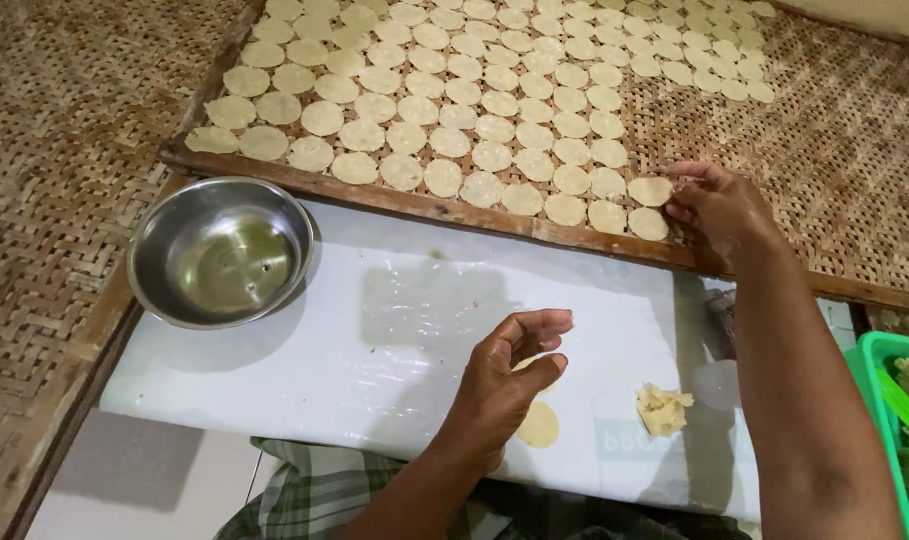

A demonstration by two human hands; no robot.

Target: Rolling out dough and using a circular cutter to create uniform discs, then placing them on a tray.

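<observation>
- Checked cloth (pixel 314 490) (lap, nearest the lens).
- Left hand (pixel 504 385): fingers loosely curled, holding nothing, over a flattened dough disc (pixel 539 425) on the white plastic sheet (pixel 374 340).
- Right hand (pixel 719 210): fingertips pinching a disc (pixel 651 190) at the woven bamboo tray (pixel 824 150).
- Risk: thin disc likely tears or overlaps neighbours if dropped crooked.
- Nearby: dough lump (pixel 662 408), steel bowl (pixel 219 250).

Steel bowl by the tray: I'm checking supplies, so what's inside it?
The bowl holds a shallow pool of clear, oily-looking liquid with nothing solid in it. Its near inner wall is hidden behind the rim. Neither the left hand nor the right hand touches it.
</observation>
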